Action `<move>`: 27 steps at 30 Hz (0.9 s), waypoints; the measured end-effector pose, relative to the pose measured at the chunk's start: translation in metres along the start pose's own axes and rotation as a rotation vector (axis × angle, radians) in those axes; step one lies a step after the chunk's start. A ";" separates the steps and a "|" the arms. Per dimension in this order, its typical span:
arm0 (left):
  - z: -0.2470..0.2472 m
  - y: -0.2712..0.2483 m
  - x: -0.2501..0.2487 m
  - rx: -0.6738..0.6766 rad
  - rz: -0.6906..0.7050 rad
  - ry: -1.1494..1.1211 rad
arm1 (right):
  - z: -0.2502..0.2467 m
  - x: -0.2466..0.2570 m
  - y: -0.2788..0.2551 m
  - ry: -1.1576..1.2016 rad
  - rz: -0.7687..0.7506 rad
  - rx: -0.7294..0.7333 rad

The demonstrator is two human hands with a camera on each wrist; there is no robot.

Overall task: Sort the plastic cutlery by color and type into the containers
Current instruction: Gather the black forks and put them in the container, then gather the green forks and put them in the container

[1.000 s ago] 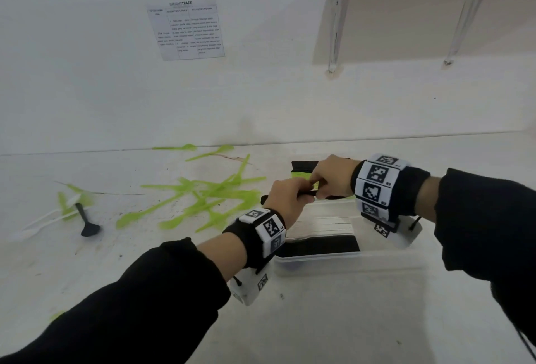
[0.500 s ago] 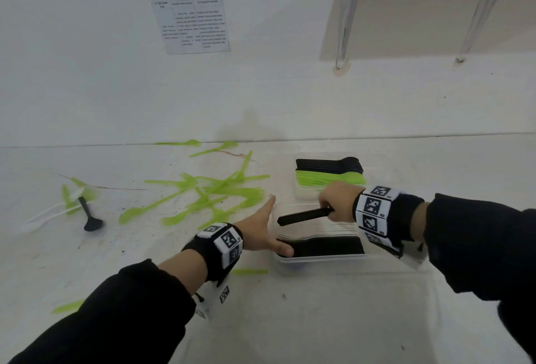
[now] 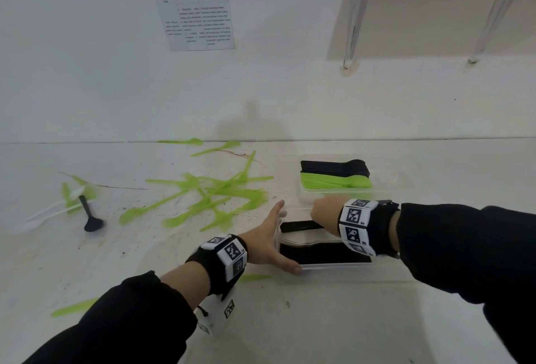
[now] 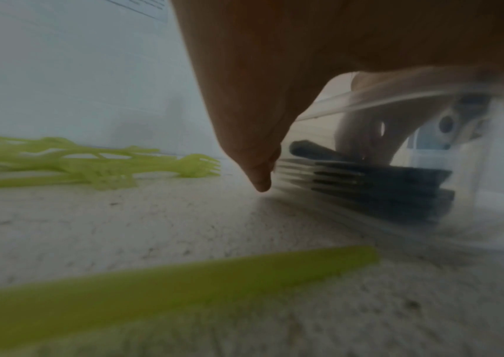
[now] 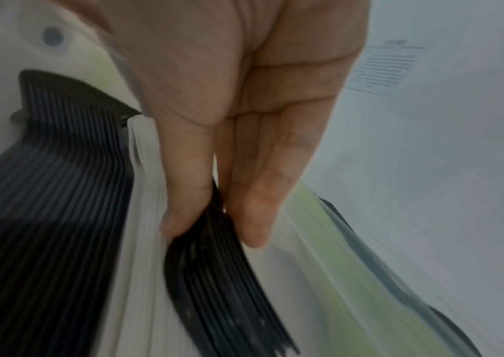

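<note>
While two clear plastic tubs stand side by side on the white worktop (image 3: 290,320), the near tub (image 3: 333,267) holds three rows laid lengthwise: a black row (image 3: 324,253) along its near wall, a white row (image 3: 307,240) in the middle, and a black stack (image 3: 298,225) along its far wall. Behind it, the far tub (image 3: 307,194) holds a row of black spoons (image 3: 333,167) at the back and a row of green spoons (image 3: 336,181) just in front of them.

Over the near tub, the right hand (image 3: 326,214) reaches down into the far black stack; in the right wrist view its thumb and fingers (image 5: 253,217) pinch the top of that stack from both sides. Against the tub's left end lies the left hand (image 3: 269,243), fingers straight and spread, thumb along the near corner, holding nothing.

Left of the tubs, a loose heap of green forks (image 3: 208,198) lies on the worktop, well apart from both hands. Farther left lie a black spoon (image 3: 90,217), some white cutlery (image 3: 43,217) and a few green pieces. One green piece (image 3: 255,277) lies just beside the left wrist
</note>
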State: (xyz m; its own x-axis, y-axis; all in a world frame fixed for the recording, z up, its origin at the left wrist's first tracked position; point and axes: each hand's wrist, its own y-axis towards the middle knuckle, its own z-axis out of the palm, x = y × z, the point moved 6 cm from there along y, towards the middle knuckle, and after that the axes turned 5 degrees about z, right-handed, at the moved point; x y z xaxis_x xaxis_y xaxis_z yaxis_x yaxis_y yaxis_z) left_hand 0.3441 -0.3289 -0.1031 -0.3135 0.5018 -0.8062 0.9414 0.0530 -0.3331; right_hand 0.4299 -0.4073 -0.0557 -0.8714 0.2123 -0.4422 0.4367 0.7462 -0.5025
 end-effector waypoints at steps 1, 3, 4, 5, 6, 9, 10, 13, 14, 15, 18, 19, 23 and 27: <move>0.000 0.000 0.001 0.000 0.001 0.003 | 0.001 0.001 0.001 -0.008 -0.006 -0.002; 0.000 0.000 0.001 -0.006 0.014 0.007 | 0.001 0.001 0.003 0.000 -0.004 -0.020; 0.000 0.000 0.001 -0.008 0.018 0.007 | 0.001 -0.001 0.003 0.011 -0.002 -0.038; 0.000 0.001 0.002 -0.011 0.020 0.006 | 0.001 -0.002 0.004 0.017 -0.001 -0.053; -0.001 0.000 0.003 -0.015 0.019 0.008 | 0.002 -0.003 0.005 0.021 0.005 -0.056; 0.000 0.000 0.003 -0.016 0.015 0.009 | 0.008 -0.010 0.008 0.018 0.016 -0.027; 0.000 0.000 0.003 -0.016 0.015 0.006 | 0.010 -0.012 0.009 0.032 0.017 -0.025; 0.000 0.000 0.003 -0.022 0.015 0.016 | 0.011 -0.018 0.006 0.073 0.023 -0.030; 0.000 0.000 0.003 -0.021 0.013 0.021 | 0.011 -0.019 0.005 0.075 0.026 -0.038; 0.000 0.001 0.004 -0.018 0.013 0.028 | 0.011 -0.020 0.004 0.079 0.029 -0.040; 0.000 0.002 0.006 -0.016 0.006 0.055 | 0.008 -0.027 -0.005 0.145 0.064 -0.032; -0.001 0.001 0.006 -0.018 0.005 0.057 | 0.005 -0.031 -0.010 0.179 0.089 -0.048; -0.023 -0.017 0.000 -0.157 0.014 -0.142 | -0.023 -0.043 -0.034 0.421 0.193 -0.300; -0.087 -0.071 0.022 -0.573 -0.050 -0.001 | -0.065 -0.017 -0.045 0.698 0.009 -0.488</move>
State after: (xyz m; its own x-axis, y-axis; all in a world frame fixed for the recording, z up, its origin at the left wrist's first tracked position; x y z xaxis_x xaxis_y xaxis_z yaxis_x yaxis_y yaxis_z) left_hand 0.2808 -0.2467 -0.0547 -0.3595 0.4858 -0.7967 0.8423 0.5363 -0.0531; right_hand 0.4100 -0.4037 0.0228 -0.8764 0.4403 0.1951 0.4387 0.8970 -0.0537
